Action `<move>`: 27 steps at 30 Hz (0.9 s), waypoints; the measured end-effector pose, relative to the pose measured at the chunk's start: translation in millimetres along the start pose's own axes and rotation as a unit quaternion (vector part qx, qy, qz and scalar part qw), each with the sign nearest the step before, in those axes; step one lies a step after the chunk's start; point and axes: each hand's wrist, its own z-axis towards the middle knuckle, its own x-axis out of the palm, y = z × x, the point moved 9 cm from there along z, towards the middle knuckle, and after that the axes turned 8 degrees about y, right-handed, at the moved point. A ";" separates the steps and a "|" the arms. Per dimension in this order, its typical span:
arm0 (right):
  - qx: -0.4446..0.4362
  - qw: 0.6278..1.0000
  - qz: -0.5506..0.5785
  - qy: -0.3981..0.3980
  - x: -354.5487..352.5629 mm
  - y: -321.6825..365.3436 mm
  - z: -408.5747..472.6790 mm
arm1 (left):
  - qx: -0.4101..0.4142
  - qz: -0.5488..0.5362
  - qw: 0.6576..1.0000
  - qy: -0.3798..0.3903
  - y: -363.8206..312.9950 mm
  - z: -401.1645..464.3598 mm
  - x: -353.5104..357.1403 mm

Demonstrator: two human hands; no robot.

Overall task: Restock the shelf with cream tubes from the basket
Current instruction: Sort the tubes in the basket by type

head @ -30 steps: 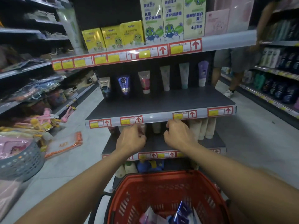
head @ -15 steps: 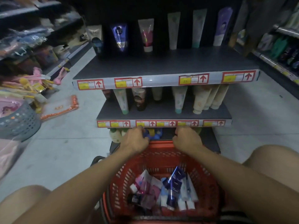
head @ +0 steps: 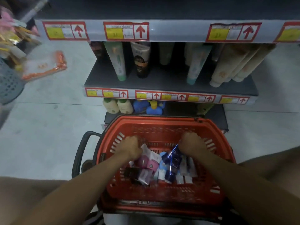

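A red plastic basket (head: 155,118) stands on the floor in front of the shelf unit, between my knees. Several cream tubes lie piled in it: a white and pink tube (head: 150,157), a dark blue tube (head: 172,159) and pale ones (head: 186,166). My left hand (head: 131,147) is inside the basket with its fingers curled down at the top end of the white tube. My right hand (head: 192,144) is curled at the top end of the dark blue tube. The fingertips are hidden, so the grip cannot be judged.
The dark lower shelf (head: 162,82) holds standing tubes: a green-capped one (head: 117,62), a black one (head: 141,62) and cream ones (head: 230,67). Bottles (head: 116,106) stand underneath. An upper shelf edge (head: 175,30) overhangs. A grey basket (head: 9,83) and an orange packet (head: 47,67) are at left.
My view has tilted down from the upper shelves to the basket. Both hands dropped from the shelf edge, past the basket's far rim, down onto the tubes.
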 end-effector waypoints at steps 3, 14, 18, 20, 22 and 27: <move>0.000 0.999 0.005 0.050 31.7 -12.5 18.4 | -0.013 0.000 0.998 0.059 12.1 10.6 31.8; 0.067 0.968 0.063 0.233 165.1 -70.8 42.2 | 0.059 0.094 0.968 0.226 36.5 27.4 129.1; 0.094 0.959 0.112 0.243 178.3 -64.6 37.6 | 0.068 0.182 0.954 0.230 43.7 30.2 149.2; 0.079 0.959 0.136 0.237 188.7 -61.0 39.5 | 0.068 0.172 0.956 0.226 44.3 35.3 153.5; 0.072 0.961 0.140 0.225 197.1 -58.1 41.0 | 0.056 0.149 0.959 0.233 49.0 40.4 156.1; 0.100 0.966 0.166 0.172 201.4 -60.4 41.0 | 0.030 0.073 0.968 0.237 55.2 48.3 154.8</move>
